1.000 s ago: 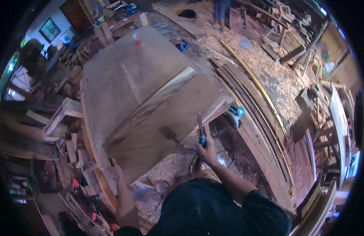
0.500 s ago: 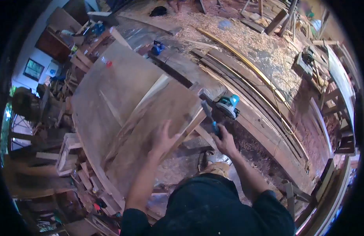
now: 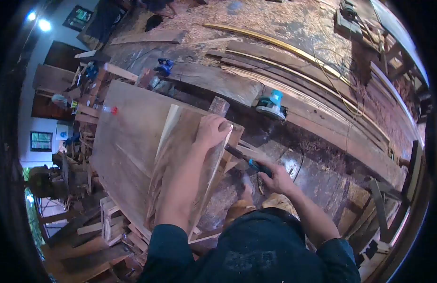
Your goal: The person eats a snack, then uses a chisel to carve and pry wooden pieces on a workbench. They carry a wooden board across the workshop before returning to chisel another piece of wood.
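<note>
Wood shavings lie scattered beyond the panel. My left hand rests at its corner, probably steadying it; grip unclear. My right hand grips the blue-handled tool, blade just beside the panel's edge, presumably for control.

The right grip wraps the blue handle of the dark-bladed tool, hiding its butt end, and I can't tell whether the tip touches wood. Under the left grip, a patch of the board by its corner is covered. The print on the dark shirt is too faint to read, the shirt runs off below, and that red thing is too small to name.
</note>
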`<state>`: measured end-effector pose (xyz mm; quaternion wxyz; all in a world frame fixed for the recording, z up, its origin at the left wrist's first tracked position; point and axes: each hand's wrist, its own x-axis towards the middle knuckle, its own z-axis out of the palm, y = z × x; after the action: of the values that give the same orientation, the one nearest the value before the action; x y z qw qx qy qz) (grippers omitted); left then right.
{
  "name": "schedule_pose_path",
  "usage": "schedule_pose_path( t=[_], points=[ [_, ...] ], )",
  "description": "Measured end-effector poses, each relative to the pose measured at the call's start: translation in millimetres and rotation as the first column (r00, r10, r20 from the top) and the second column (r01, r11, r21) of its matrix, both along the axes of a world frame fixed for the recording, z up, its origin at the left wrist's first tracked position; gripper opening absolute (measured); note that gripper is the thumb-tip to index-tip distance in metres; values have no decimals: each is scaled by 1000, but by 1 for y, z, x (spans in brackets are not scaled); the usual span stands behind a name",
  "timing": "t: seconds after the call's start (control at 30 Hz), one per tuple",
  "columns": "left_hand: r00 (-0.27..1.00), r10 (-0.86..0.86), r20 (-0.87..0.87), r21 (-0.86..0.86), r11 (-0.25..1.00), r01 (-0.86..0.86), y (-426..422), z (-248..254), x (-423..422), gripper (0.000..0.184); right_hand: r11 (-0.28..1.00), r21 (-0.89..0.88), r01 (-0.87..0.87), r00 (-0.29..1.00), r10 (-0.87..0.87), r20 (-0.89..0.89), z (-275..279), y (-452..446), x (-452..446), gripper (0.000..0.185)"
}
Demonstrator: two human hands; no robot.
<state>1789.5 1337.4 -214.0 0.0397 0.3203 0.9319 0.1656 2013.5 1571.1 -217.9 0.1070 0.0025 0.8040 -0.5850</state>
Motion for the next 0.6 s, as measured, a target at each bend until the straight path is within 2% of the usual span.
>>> schedule_pose_path(
  t=[0.1, 0.13, 0.23, 0.27, 0.4, 0.5, 0.6],
  points=[
    [991, 24, 130, 44, 999, -30, 1, 1, 1, 34, 999, -26, 42, 998, -43, -37, -1, -4, -3, 46],
    [985, 17, 170, 62, 998, -28, 2, 3, -3, 32, 998, -14, 56, 998, -56, 8, 7, -4, -4, 44],
    [986, -165, 29, 257, 954, 153, 11, 4, 13, 31, 998, 22, 53, 998, -53, 27, 0, -2, 1, 43],
    [982, -166, 88, 259, 956, 138, 12, 1, 16, 29, 998, 39, 49, 998, -51, 42, 0, 0, 0, 43],
    [969, -248, -13, 358, 903, 236, 11, -2, 9, 23, 999, 39, 37, 987, -43, 157, 11, 2, -5, 44],
    [961, -267, 74, 451, 868, 207, 3, -15, -1, 22, 999, 42, 22, 984, -29, 177, -5, -16, -24, 44],
    [963, -251, 97, 472, 864, 178, -4, -22, -5, 22, 997, 80, 7, 988, -19, 155, -18, -37, -41, 44]
  ],
)
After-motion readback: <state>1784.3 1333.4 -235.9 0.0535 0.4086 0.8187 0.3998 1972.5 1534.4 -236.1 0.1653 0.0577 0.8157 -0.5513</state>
